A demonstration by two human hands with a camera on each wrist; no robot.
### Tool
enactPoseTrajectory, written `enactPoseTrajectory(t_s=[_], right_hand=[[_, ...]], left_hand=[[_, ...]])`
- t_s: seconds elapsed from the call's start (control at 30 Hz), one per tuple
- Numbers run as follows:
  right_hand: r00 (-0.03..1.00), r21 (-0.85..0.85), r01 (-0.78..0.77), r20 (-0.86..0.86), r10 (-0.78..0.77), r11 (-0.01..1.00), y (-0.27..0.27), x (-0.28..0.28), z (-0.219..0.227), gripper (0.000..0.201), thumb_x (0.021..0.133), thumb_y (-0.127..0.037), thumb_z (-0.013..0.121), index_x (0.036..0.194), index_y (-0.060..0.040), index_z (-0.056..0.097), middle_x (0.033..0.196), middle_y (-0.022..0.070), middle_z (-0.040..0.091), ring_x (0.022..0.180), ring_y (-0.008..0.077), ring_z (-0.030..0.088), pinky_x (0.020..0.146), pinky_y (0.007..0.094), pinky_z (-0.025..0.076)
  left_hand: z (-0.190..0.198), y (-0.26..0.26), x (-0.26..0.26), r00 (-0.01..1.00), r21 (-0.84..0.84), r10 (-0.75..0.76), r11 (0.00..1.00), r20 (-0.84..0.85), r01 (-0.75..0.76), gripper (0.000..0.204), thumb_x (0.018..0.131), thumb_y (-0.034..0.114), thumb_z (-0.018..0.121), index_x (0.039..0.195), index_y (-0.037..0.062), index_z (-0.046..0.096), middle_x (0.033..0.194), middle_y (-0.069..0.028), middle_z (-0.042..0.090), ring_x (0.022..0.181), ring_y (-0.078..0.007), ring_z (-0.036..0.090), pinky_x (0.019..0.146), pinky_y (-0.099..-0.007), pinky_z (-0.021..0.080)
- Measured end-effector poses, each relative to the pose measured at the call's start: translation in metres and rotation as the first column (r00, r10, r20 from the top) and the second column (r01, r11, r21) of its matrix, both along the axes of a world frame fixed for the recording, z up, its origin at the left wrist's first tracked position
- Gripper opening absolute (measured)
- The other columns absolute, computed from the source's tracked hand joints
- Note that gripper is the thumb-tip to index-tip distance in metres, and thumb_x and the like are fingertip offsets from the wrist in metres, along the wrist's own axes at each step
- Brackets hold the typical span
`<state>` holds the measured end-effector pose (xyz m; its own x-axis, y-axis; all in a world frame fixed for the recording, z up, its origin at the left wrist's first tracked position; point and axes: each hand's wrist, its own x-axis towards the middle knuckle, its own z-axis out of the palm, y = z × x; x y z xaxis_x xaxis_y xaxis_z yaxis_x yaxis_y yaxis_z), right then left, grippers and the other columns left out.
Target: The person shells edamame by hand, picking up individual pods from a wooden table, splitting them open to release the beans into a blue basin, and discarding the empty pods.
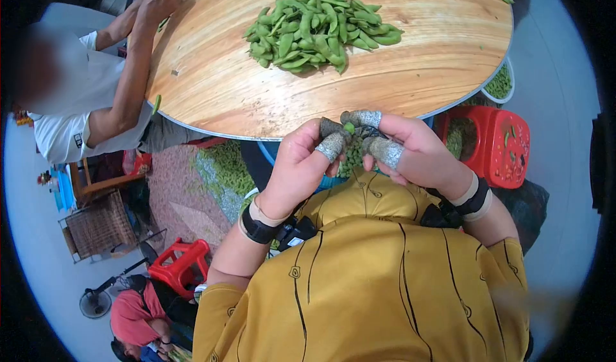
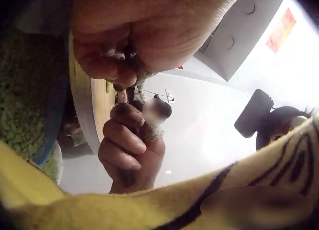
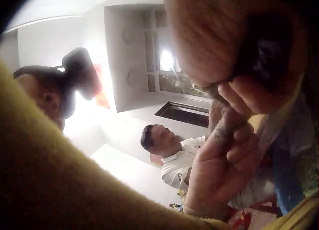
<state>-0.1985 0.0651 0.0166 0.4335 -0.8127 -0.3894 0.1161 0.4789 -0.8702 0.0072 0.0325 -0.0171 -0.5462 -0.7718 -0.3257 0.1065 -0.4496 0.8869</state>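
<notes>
My left hand (image 1: 298, 160) and right hand (image 1: 423, 150) meet just off the near edge of the round wooden table (image 1: 212, 73). Grey wraps cover the thumbs and forefingers. Between the fingertips shows a bit of a green soybean pod (image 1: 349, 128), pinched from both sides and mostly hidden by the fingers. Below the hands, shelled green beans (image 1: 353, 160) fill a blue-rimmed tub. A heap of whole soybean pods (image 1: 314, 31) lies on the tabletop. In the left wrist view the two hands face each other, fingertips close together.
A person in a white shirt (image 1: 58, 128) sits at the table's left, hands over its edge. At right stand a red stool (image 1: 507, 150) with scraps on it and a white bowl (image 1: 511, 92) of green beans. Pods cover the floor at left; another person (image 1: 138, 314) sits behind.
</notes>
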Motion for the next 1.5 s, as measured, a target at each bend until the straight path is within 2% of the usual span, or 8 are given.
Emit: enactPoseTrajectory(t_s=[0.3, 0.43, 0.53, 0.63, 0.77, 0.83, 1.13, 1.5], right_hand=[[1.0, 0.089, 0.002, 0.022, -0.004, 0.996, -0.002, 0.003, -0.007, 0.037, 0.091, -0.008, 0.048, 0.128, -0.0095, 0.053, 0.077, -0.0024, 0.058, 0.049, 0.0005, 0.041, 0.043, 0.0151, 0.033], [0.992, 0.09, -0.018, 0.123, 0.007, 0.996, 0.002, 0.003, -0.008, 0.03, 0.092, -0.012, 0.053, 0.122, -0.0072, 0.057, 0.076, -0.0042, 0.057, 0.055, 0.0007, 0.047, 0.047, 0.0168, 0.038], [0.997, -0.374, 0.055, -0.021, -0.068, 0.926, 0.008, 0.006, -0.021, 0.03, 0.088, -0.007, 0.056, 0.117, -0.0049, 0.059, 0.075, 0.0003, 0.059, 0.06, 0.0103, 0.056, 0.055, 0.0238, 0.045], [0.901, -0.856, -0.219, -0.362, -0.241, 0.468, 0.008, -0.002, -0.026, 0.043, 0.077, 0.001, 0.058, 0.119, -0.0042, 0.058, 0.08, 0.0166, 0.06, 0.07, 0.0342, 0.059, 0.064, 0.0334, 0.05], [0.886, -0.845, -0.061, -0.29, -0.36, 0.531, 0.013, 0.006, -0.022, 0.035, 0.08, 0.0, 0.055, 0.115, -0.0025, 0.059, 0.079, 0.0098, 0.062, 0.067, 0.0246, 0.061, 0.063, 0.031, 0.049], [0.965, -0.302, 0.088, -0.212, -0.157, 0.949, 0.012, 0.004, -0.01, 0.027, 0.084, -0.004, 0.053, 0.11, -0.0019, 0.06, 0.077, 0.0013, 0.062, 0.063, 0.0108, 0.057, 0.057, 0.0247, 0.046], [0.997, -0.021, -0.009, -0.073, 0.008, 1.0, -0.001, 0.001, -0.008, 0.017, 0.083, -0.014, 0.061, 0.099, -0.0077, 0.063, 0.071, -0.0047, 0.059, 0.05, 0.0014, 0.046, 0.044, 0.0178, 0.035], [0.973, -0.082, -0.188, -0.151, 0.174, 0.979, -0.019, 0.004, 0.001, 0.011, 0.086, -0.015, 0.063, 0.092, -0.0062, 0.063, 0.072, -0.004, 0.061, 0.051, 0.0017, 0.049, 0.044, 0.0179, 0.038]], left_hand=[[-0.001, -0.004, 0.004, 0.987, -0.121, -0.08, 0.988, 0.141, 0.097, 0.012, 0.092, 0.008, 0.05, 0.1, 0.0013, 0.057, 0.068, -0.0009, 0.055, 0.051, -0.006, 0.045, 0.049, -0.0204, 0.038], [-0.016, -0.002, 0.006, 0.826, 0.387, -0.061, 0.863, -0.561, 0.326, 0.024, 0.093, 0.018, 0.053, 0.111, 0.0022, 0.052, 0.059, -0.0003, 0.045, 0.044, -0.0063, 0.037, 0.043, -0.0216, 0.032], [-0.02, 0.002, -0.002, 0.716, 0.433, -0.023, 0.783, -0.697, 0.447, 0.026, 0.093, 0.018, 0.051, 0.114, 0.0025, 0.049, 0.055, -0.0006, 0.041, 0.039, -0.0062, 0.036, 0.038, -0.022, 0.03], [-0.026, 0.006, -0.005, 0.653, 0.449, -0.005, 0.722, -0.757, 0.526, 0.024, 0.094, 0.019, 0.05, 0.112, 0.0028, 0.05, 0.057, -0.0007, 0.041, 0.039, -0.006, 0.035, 0.036, -0.0211, 0.029], [-0.029, 0.003, -0.007, 0.684, 0.509, 0.051, 0.709, -0.727, 0.488, 0.026, 0.095, 0.021, 0.049, 0.109, -0.0011, 0.052, 0.057, 0.0, 0.04, 0.04, -0.0057, 0.033, 0.036, -0.021, 0.027], [-0.027, 0.001, -0.005, 0.817, 0.511, -0.043, 0.761, -0.574, 0.4, 0.032, 0.095, 0.025, 0.049, 0.105, -0.0057, 0.053, 0.058, 0.0017, 0.038, 0.041, -0.0052, 0.03, 0.037, -0.0216, 0.025], [0.0, 0.006, 0.008, 0.939, 0.457, -0.106, 0.852, -0.328, 0.256, 0.038, 0.094, 0.03, 0.051, 0.102, -0.0068, 0.055, 0.06, 0.0014, 0.04, 0.044, -0.0075, 0.03, 0.041, -0.0233, 0.023], [-0.013, 0.004, 0.023, 0.799, 0.383, -0.183, 0.802, -0.572, 0.458, 0.037, 0.094, 0.027, 0.049, 0.109, -0.0067, 0.055, 0.058, 0.0002, 0.043, 0.042, -0.0075, 0.033, 0.04, -0.023, 0.024]])
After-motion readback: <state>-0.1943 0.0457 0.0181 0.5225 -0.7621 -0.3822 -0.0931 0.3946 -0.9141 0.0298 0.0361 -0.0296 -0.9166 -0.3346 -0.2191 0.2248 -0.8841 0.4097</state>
